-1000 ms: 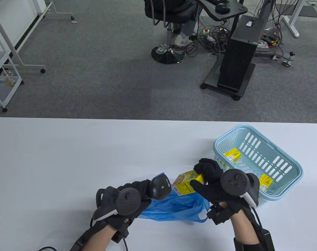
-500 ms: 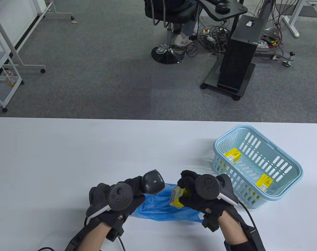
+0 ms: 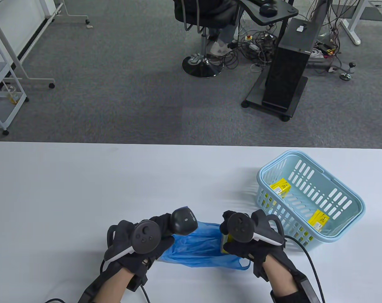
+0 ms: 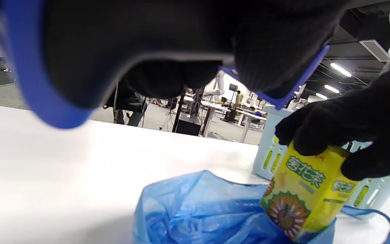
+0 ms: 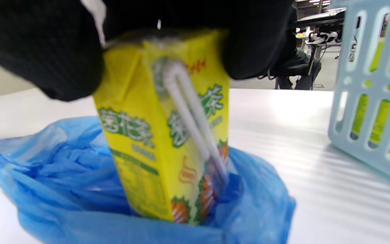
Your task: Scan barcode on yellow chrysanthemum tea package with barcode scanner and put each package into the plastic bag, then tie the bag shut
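Note:
My right hand (image 3: pixel 227 234) grips a yellow chrysanthemum tea package (image 3: pixel 225 245) by its top. The package (image 5: pixel 168 135) stands upright with its lower end inside the mouth of the blue plastic bag (image 5: pixel 80 176). A straw is stuck to its side. The bag (image 3: pixel 200 249) lies crumpled on the table between my hands. My left hand (image 3: pixel 165 225) holds the black barcode scanner (image 3: pixel 184 221) just left of the bag, its head over the bag's edge. In the left wrist view the package (image 4: pixel 303 189) sinks into the bag (image 4: pixel 201 210) under my right hand's fingers (image 4: pixel 350 128).
A light blue basket (image 3: pixel 304 154) stands at the right of the table with two yellow packages (image 3: pixel 280 187) (image 3: pixel 318 218) showing inside. Its slotted wall (image 5: pixel 371 101) is close to my right hand. Cables trail from both wrists toward the near table edge.
My right hand carried the package left and down from beside the scanner, turned it upright and lowered it into the bag's mouth. My left hand with the scanner shifted slightly left.

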Motion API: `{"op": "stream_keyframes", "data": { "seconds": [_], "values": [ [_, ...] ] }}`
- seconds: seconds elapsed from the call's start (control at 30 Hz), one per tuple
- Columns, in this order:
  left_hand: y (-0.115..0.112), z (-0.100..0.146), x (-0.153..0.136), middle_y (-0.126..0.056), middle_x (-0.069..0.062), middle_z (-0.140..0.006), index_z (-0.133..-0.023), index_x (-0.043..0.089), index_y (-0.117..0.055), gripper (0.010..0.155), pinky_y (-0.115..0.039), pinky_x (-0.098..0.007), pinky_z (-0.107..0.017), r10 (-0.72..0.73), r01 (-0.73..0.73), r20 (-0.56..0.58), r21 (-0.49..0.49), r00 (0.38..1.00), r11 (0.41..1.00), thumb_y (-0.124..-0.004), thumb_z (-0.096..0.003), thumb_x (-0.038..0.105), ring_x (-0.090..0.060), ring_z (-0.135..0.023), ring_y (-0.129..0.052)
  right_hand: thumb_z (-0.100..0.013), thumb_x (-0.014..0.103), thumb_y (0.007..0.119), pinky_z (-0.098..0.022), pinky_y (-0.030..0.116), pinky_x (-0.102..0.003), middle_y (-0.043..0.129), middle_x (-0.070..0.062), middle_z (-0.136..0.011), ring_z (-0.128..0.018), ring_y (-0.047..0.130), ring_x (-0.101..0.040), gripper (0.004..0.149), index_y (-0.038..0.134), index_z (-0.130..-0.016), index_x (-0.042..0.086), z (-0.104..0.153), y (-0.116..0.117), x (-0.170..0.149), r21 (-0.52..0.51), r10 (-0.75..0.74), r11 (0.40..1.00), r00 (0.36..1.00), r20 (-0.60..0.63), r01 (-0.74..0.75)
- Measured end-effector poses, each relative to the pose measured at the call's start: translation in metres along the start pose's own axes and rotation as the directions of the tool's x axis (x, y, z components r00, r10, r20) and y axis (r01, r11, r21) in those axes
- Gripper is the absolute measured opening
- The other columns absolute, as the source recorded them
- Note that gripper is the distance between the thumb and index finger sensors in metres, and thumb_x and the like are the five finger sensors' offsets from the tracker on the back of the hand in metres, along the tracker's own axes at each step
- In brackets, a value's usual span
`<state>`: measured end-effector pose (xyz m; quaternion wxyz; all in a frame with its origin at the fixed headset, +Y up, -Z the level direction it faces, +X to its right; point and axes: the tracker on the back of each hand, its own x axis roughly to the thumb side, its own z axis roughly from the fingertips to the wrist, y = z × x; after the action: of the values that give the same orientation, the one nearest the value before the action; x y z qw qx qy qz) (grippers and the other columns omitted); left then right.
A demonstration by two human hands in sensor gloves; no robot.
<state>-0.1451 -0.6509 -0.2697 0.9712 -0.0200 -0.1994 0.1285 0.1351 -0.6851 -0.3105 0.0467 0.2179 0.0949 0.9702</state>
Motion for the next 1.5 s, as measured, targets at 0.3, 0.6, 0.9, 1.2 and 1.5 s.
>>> {"op": "stream_keyframes", "data": {
  "seconds": [0.3,0.6,0.9,1.2,1.5],
  "values": [
    [0.0,0.0,-0.001,-0.092,-0.002,-0.086,-0.102,0.024,-0.069,0.063,-0.082,-0.048,-0.054,0.007,-0.007,-0.008,-0.005,1.0,1.0,-0.088,-0.0473,0.047,-0.022,-0.067,-0.102,-0.031,0.043,0.09,-0.066,0.07,-0.053,0.057,-0.01,-0.109,-0.096,0.068,-0.038,0.063,0.076,-0.09,0.025,-0.005,0.011,0.0,0.036,-0.017,0.999,1.0,-0.014,0.017],
    [0.001,0.0,-0.001,-0.092,-0.002,-0.086,-0.102,0.024,-0.069,0.063,-0.082,-0.047,-0.054,0.007,-0.007,0.004,-0.004,1.0,1.0,-0.088,-0.0473,0.048,-0.022,-0.067,-0.101,-0.034,0.045,0.085,-0.069,0.062,-0.06,0.052,-0.011,-0.112,-0.101,0.061,-0.038,0.071,0.07,-0.099,0.022,-0.004,0.011,-0.001,0.04,-0.017,0.999,0.999,-0.033,0.019],
    [0.003,0.002,0.0,-0.092,-0.002,-0.087,-0.102,0.024,-0.069,0.063,-0.082,-0.047,-0.054,0.009,-0.009,0.016,0.002,1.0,1.0,-0.088,-0.0475,0.048,-0.022,-0.068,-0.101,-0.034,0.05,0.084,-0.07,0.057,-0.063,0.048,-0.013,-0.113,-0.103,0.057,-0.039,0.077,0.066,-0.102,0.019,0.007,-0.007,-0.004,-0.021,-0.052,0.998,0.998,-0.043,0.051],
    [0.012,0.006,0.007,-0.092,-0.002,-0.087,-0.102,0.023,-0.069,0.063,-0.082,-0.048,-0.054,0.044,-0.046,0.055,0.028,0.998,0.999,-0.088,-0.0474,0.047,-0.022,-0.068,-0.101,-0.034,0.053,0.082,-0.072,0.05,-0.066,0.046,-0.013,-0.114,-0.104,0.054,-0.04,0.081,0.063,-0.105,0.019,0.03,-0.048,-0.017,-0.167,-0.131,0.979,0.988,-0.081,0.116],
    [0.036,0.019,0.012,-0.092,-0.003,-0.087,-0.102,0.023,-0.069,0.063,-0.082,-0.048,-0.055,0.095,-0.105,0.099,0.099,0.991,0.99,-0.089,-0.0477,0.047,-0.023,-0.068,-0.101,-0.032,0.059,0.077,-0.072,0.051,-0.066,0.048,-0.014,-0.114,-0.104,0.054,-0.041,0.087,0.059,-0.108,0.02,0.05,-0.078,-0.047,-0.305,-0.133,0.949,0.975,-0.176,0.075]
  ]
}}
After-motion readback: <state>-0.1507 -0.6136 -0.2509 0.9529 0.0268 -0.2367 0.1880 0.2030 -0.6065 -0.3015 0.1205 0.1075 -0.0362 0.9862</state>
